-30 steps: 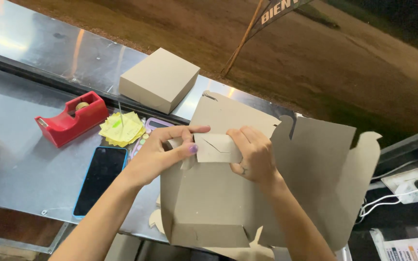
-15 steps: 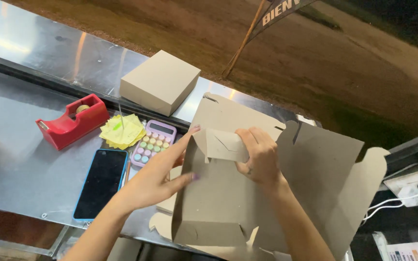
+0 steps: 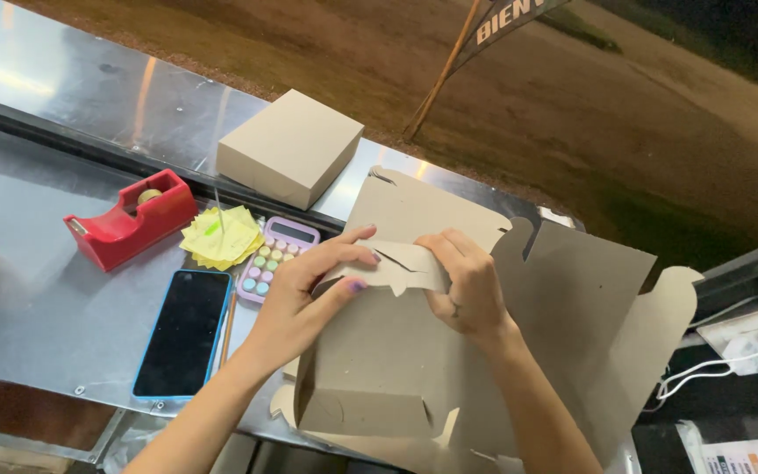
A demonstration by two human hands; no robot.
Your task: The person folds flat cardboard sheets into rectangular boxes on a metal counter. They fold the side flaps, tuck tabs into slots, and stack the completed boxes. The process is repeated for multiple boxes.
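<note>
A flat grey-brown cardboard box blank (image 3: 572, 325), partly folded, lies over the front edge of the steel counter (image 3: 37, 307). My left hand (image 3: 309, 290) pinches a small flap of it from the left, thumb underneath. Against the same flap from the right, my right hand (image 3: 467, 281) curls its fingers over the fold. One side wall stands folded up near the bottom.
A closed cardboard box (image 3: 291, 145) sits on the raised back ledge. A red tape dispenser (image 3: 129, 219), yellow sticky notes (image 3: 218, 237), a pastel calculator (image 3: 274, 254) and a blue-cased phone (image 3: 182, 333) lie left of my hands. White cables (image 3: 730, 360) are at right.
Both hands stayed on the small flap and bent it further over. The left hand shifted from flat fingers to a pinch, and the calculator came into view.
</note>
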